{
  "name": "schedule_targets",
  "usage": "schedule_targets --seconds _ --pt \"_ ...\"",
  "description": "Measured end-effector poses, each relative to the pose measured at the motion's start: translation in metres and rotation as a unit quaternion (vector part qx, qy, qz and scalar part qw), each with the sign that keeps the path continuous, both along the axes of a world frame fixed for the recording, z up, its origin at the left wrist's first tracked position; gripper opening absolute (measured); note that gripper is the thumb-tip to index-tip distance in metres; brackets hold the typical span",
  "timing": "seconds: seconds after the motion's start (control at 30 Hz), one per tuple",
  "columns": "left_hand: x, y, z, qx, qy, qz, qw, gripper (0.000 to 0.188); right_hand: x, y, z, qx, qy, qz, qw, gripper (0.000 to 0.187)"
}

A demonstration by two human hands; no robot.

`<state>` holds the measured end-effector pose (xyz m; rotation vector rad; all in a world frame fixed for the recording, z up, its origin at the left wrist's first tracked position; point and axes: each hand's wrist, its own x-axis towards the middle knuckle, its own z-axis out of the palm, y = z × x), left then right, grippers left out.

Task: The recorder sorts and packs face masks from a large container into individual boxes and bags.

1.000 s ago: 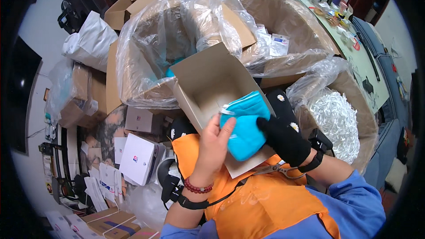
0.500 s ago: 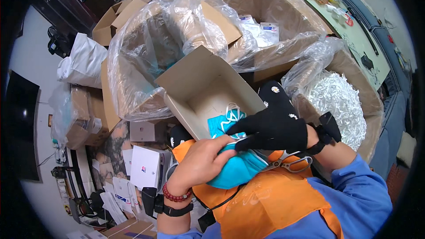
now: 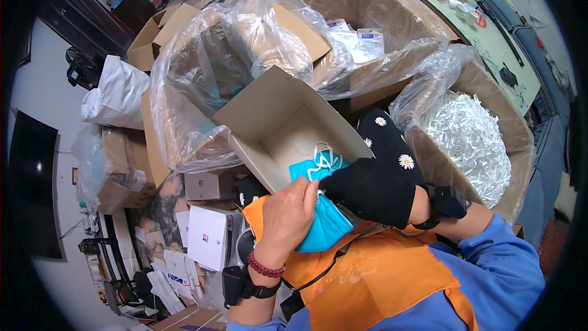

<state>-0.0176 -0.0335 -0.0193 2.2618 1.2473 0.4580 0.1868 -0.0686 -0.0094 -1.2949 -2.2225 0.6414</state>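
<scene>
A teal face mask (image 3: 323, 228) is pinched between my two hands over my orange apron (image 3: 367, 282). My bare left hand (image 3: 288, 211), a red bead bracelet at its wrist, grips the mask's left side with closed fingers. In its black glove, my right hand (image 3: 376, 191) curls at the mask's upper right edge, its fingertips close to my left ones. Just beyond, more teal cloth (image 3: 300, 170) with white ear loops (image 3: 327, 156) lies at the near end of an open cardboard box (image 3: 263, 107) on my lap. My hands partly cover the mask.
Plastic-lined cartons (image 3: 184, 86) stand beyond the box. One on the right holds a heap of white strips (image 3: 468, 141); another at the back holds white packets (image 3: 361, 43). White boxes (image 3: 208, 236) lie on the floor at the left. A cluttered table (image 3: 484, 43) stands at far right.
Both hands have drawn closer together and turned on the mask, which now hangs more upright. My gloved fingers have curled in. The scissors by my right wrist are no longer visible.
</scene>
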Motion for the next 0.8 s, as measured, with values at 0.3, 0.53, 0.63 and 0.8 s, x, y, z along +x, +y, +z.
schedule_targets --seconds 0.3,0.53,0.63,0.8 --pt "-0.007 0.012 -0.022 0.133 -0.010 0.055 0.990 0.029 0.003 -0.010 0.009 0.022 -0.003 0.143 0.989 0.021" --pt "-0.003 0.024 -0.020 0.169 -0.014 0.086 0.982 0.029 0.008 -0.007 0.018 0.011 -0.036 0.141 0.989 0.024" --pt "-0.001 0.030 -0.012 0.141 -0.016 0.091 0.986 0.029 0.007 -0.005 0.017 0.007 0.022 0.137 0.990 0.023" --pt "-0.021 0.051 -0.037 0.169 0.017 0.147 0.974 0.031 0.004 -0.018 -0.006 -0.019 0.126 0.228 0.965 0.020"
